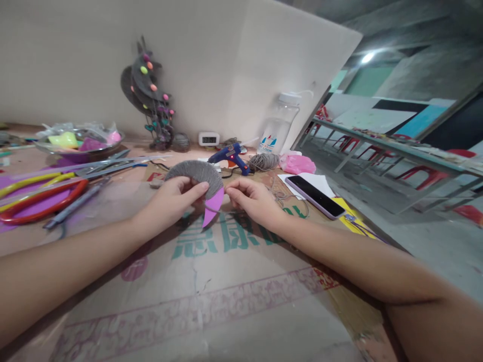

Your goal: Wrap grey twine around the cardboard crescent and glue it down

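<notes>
A crescent [194,171] sits in my left hand [177,196], thumb on top and fingers beneath. Grey yarn covers most of it in close turns, while its lower tip is bare purple [215,201]. One strand lies across that purple part. Just right of the crescent, my right hand [251,198] has thumb and fingers pinched together on the thin grey yarn, most of which the fingers hide. Loose loops of yarn [281,197] lie behind the right hand, near a grey yarn ball [264,161].
A blue glue gun [232,157], white timer [209,139] and water bottle [278,123] stand behind. Scissors [45,201] and a bowl [81,153] lie left; a phone [315,196] lies right. A decorated grey crescent ornament [147,95] is against the wall.
</notes>
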